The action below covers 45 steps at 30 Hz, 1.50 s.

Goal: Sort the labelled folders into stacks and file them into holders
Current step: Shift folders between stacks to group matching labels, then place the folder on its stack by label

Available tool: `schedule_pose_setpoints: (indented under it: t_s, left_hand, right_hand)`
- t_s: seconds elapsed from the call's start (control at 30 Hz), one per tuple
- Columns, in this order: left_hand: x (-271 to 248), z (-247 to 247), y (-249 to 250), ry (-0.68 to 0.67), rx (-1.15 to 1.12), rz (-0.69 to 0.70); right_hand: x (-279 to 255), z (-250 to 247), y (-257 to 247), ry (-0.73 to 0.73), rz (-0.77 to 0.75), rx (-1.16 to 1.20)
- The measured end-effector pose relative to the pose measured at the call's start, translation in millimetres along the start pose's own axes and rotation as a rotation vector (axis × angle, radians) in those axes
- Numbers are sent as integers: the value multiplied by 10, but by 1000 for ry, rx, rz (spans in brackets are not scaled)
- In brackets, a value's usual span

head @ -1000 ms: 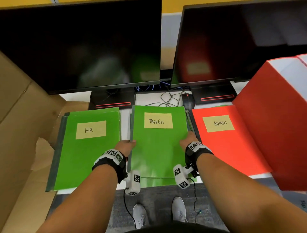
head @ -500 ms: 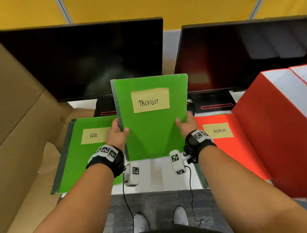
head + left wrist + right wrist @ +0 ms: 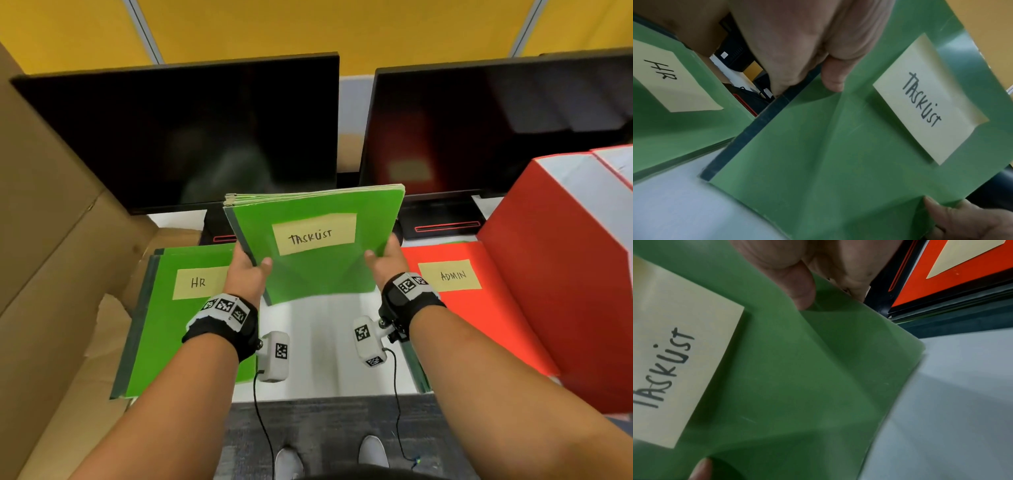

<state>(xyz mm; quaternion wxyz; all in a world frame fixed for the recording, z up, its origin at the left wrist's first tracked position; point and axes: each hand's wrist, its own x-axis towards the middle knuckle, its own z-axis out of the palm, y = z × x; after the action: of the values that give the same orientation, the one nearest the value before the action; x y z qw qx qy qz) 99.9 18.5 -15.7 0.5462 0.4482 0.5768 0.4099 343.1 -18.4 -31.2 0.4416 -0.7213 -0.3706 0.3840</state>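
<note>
I hold the TASKLIST stack [image 3: 318, 246] of green folders up above the counter [image 3: 318, 346], tilted with the label toward me, between the HR stack [image 3: 164, 325] on my left and the red ADMIN stack [image 3: 479, 308] on my right, which both lie flat. My left hand [image 3: 247, 277] pinches the dark spine edge, thumb on the front cover and the fingers behind it. My right hand [image 3: 388, 265] pinches the open edge in the same way. So each grip is pressed onto the stack, not spread. The covers look thin and smooth, and I see shallow creases running from my thumbs across the front, so I judge that the folders are soft and bend easily. The stack seems light, but the several folders may slide on each other and fan out at the open side. I think it is better to take hold at both long edges, near the middle, and to squeeze all layers together. The red holder [image 3: 565, 274] stands at the right, beside the ADMIN stack.
</note>
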Motion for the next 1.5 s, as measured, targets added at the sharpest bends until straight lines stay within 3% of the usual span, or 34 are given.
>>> schedule_pose_setpoints:
  t_s: [0.13, 0.33, 0.43, 0.57, 0.77, 1.0, 1.23, 1.37, 1.5]
  left_hand:
    - [65, -10, -106, -15, 154, -28]
    - [28, 50, -58, 78, 417, 3]
    - [25, 53, -125, 57, 450, -46]
    - [-65, 53, -397, -10, 570, -70]
    - [-64, -12, -691, -265, 678, -207]
    - [-30, 31, -853, -288, 856, -144]
    - [-6, 20, -841, -349, 795, -201]
    - [-3, -122, -779, -226, 725, -133]
    - [15, -478, -653, -36, 705, -125]
  right_hand:
    - [-32, -14, -12, 1, 18, -53]
    - [0, -34, -26, 90, -34, -90]
    - [-47, -42, 46, 110, -27, -84]
    - [-155, -14, 372, 13, 98, -297]
    - [-142, 38, 666, -96, 216, -622]
    - [-198, 80, 733, -249, 252, -818]
    - [-202, 117, 599, -297, 281, -991]
    - [-251, 244, 511, -216, 175, -957]
    - [-250, 503, 312, -283, 103, -851]
